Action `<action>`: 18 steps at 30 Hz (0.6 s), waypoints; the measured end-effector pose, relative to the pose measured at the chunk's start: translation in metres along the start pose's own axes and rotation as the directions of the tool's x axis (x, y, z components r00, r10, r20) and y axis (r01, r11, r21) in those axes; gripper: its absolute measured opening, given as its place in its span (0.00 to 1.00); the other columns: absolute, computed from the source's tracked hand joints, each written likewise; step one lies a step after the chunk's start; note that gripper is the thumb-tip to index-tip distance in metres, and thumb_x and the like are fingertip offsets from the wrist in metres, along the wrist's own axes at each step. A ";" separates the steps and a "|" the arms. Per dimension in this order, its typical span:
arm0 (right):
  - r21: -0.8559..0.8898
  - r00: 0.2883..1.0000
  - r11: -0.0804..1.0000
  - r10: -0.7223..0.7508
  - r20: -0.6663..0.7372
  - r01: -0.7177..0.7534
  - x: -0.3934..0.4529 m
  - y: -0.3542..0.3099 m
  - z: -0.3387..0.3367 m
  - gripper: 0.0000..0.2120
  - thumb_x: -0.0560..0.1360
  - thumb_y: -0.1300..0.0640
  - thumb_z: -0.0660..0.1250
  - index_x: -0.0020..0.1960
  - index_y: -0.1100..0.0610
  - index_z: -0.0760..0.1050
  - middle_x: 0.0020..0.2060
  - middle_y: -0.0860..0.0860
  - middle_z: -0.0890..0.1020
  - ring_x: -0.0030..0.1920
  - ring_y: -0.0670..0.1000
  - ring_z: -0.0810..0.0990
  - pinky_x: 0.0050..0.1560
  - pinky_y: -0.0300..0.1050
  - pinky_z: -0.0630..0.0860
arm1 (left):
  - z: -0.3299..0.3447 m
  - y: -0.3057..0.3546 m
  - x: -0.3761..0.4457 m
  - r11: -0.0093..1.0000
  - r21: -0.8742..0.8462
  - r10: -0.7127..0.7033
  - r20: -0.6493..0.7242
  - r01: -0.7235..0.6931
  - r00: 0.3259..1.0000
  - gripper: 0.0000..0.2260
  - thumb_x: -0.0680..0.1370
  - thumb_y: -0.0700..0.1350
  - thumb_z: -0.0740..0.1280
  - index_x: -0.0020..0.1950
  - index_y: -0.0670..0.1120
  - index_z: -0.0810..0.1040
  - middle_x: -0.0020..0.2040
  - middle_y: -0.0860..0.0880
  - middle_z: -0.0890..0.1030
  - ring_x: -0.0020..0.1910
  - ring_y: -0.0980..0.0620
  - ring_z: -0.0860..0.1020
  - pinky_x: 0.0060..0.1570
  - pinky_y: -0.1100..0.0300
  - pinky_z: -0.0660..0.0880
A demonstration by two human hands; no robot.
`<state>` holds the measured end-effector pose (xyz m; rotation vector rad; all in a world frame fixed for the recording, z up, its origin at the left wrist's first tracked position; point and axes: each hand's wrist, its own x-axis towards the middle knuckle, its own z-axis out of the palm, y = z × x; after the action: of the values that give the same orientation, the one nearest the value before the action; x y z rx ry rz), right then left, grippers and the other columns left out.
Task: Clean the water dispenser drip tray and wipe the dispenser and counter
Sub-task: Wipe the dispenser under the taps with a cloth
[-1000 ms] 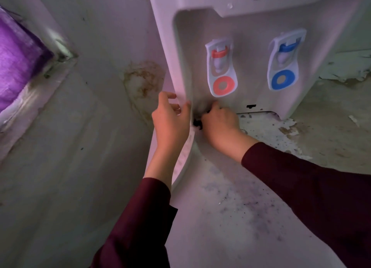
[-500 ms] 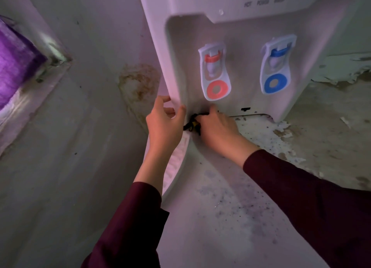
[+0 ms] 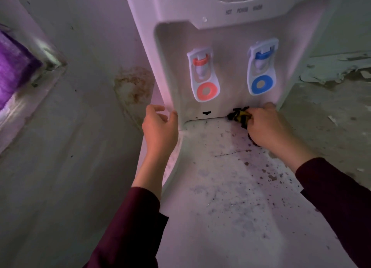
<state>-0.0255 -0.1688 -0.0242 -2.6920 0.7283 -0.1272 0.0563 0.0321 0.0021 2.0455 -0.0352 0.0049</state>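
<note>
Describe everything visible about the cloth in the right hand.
The cloth is a small crumpled rag, yellow with dark patches, soft and bunched. The right hand grips it, covering most of it; only the left end pokes out. It is pressed against the bottom edge of the water dispenser front, below the blue tap, where that meets the speckled counter.

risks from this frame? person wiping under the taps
1. The right hand presses the yellow-and-black cloth just below the blue tap lever; lifting could bump it and release water.
2. The left hand only loosely braces the white plastic dispenser; hard scrubbing might shift it.
</note>
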 end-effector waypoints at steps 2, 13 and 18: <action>0.127 1.000 0.992 -0.024 0.003 0.024 -0.013 0.003 -0.006 0.15 0.79 0.60 0.54 0.60 0.58 0.75 0.49 0.59 0.76 0.40 0.57 0.76 0.43 0.48 0.77 | 0.004 -0.001 -0.017 0.999 -0.031 -0.023 -0.017 0.022 1.000 0.10 0.78 0.45 0.65 0.57 0.44 0.71 0.40 0.49 0.75 0.38 0.52 0.74 0.37 0.60 0.71; 0.803 0.860 0.309 0.226 0.458 -0.509 -0.116 0.047 -0.039 0.10 0.77 0.48 0.63 0.51 0.49 0.80 0.49 0.52 0.85 0.51 0.54 0.83 0.59 0.53 0.75 | 0.068 0.028 -0.147 0.970 -0.123 -0.116 0.530 0.211 0.840 0.09 0.80 0.49 0.62 0.60 0.50 0.73 0.49 0.51 0.80 0.45 0.58 0.80 0.36 0.70 0.76; 0.788 0.887 0.408 0.246 0.390 -0.460 -0.155 0.080 -0.053 0.18 0.64 0.41 0.68 0.51 0.47 0.79 0.45 0.48 0.85 0.48 0.53 0.83 0.56 0.55 0.77 | 0.100 0.044 -0.193 0.913 -0.199 -0.171 0.605 0.355 0.778 0.06 0.80 0.47 0.63 0.56 0.52 0.73 0.49 0.51 0.80 0.47 0.55 0.81 0.41 0.63 0.81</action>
<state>-0.2067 -0.1717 -0.0027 -1.4801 0.8476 -0.0625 -0.1394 -0.0727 -0.0078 1.6554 -0.1169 -0.7651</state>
